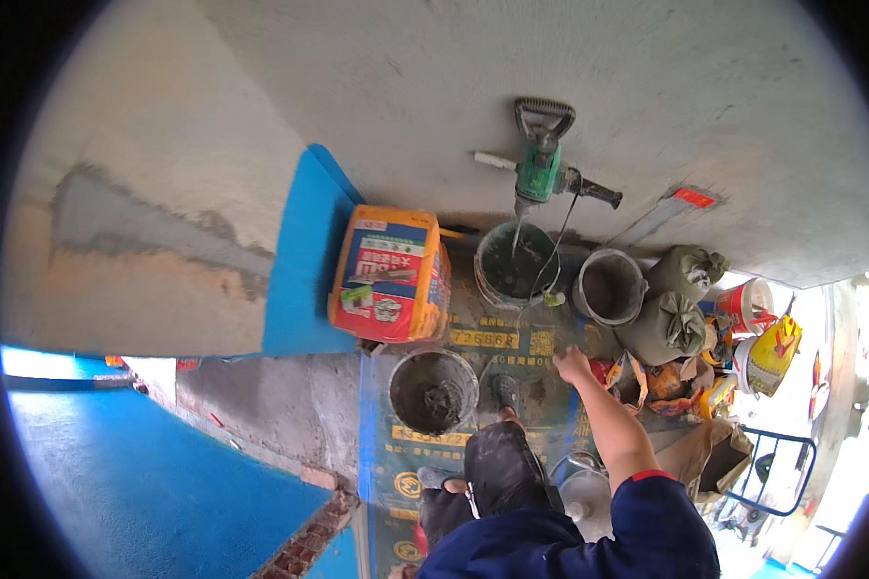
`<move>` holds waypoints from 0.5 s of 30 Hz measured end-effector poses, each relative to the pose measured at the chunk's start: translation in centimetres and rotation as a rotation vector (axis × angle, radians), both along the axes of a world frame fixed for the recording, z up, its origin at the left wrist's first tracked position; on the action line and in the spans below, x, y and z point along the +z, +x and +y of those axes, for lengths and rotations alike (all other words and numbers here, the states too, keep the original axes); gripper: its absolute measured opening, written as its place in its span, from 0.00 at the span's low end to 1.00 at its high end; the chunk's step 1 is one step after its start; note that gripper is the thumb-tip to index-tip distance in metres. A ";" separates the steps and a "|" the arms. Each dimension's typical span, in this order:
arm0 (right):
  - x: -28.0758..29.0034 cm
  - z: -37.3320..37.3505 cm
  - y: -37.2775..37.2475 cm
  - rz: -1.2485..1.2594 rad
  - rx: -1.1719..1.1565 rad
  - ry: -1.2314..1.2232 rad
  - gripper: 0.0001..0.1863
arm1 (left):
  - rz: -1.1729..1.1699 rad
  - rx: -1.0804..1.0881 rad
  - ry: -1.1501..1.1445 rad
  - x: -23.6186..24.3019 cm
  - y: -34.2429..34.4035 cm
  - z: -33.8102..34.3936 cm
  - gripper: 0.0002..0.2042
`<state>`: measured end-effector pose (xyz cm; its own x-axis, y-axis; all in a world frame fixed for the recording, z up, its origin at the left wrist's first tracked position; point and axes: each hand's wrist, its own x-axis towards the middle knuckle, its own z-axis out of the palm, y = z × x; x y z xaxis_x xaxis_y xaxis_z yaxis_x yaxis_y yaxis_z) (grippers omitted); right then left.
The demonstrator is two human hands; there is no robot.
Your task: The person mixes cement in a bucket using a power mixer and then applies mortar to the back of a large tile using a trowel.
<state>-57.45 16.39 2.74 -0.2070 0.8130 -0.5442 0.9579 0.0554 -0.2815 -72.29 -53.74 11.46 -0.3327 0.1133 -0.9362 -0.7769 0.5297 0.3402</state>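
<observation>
My right hand reaches out over the printed floor covering, its fingers curled; what they hold, if anything, is too small to make out. To its left stands a black bucket with wet grey mix. Beyond the hand are an empty grey bucket and a bucket of water, with a green handheld mixer upright in it, its cord hanging down. Just right of the hand lie torn orange bags. My left hand is not visible.
An orange and red sack leans by a blue panel. Grey-green sacks, white buckets and a yellow bag crowd the right. A metal trolley stands lower right; a brick edge borders blue floor at left.
</observation>
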 end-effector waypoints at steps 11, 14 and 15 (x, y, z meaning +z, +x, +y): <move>-11.6 15.6 -6.5 0.041 -0.351 -0.049 0.35 | -0.078 -0.257 -0.316 8.2 5.7 13.0 0.08; -15.0 16.6 -7.0 0.015 -0.170 -0.032 0.32 | -0.087 -0.267 -0.347 8.7 6.2 14.2 0.09; -14.9 16.8 -7.5 0.019 -0.159 -0.036 0.32 | -0.085 -0.266 -0.355 9.1 6.6 14.1 0.10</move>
<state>-64.97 33.16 -12.14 -0.0880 0.8162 -0.5710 0.9483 -0.1067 -0.2988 -65.73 -39.63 20.54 -0.2554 -0.1490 -0.9553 -0.6151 0.7873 0.0417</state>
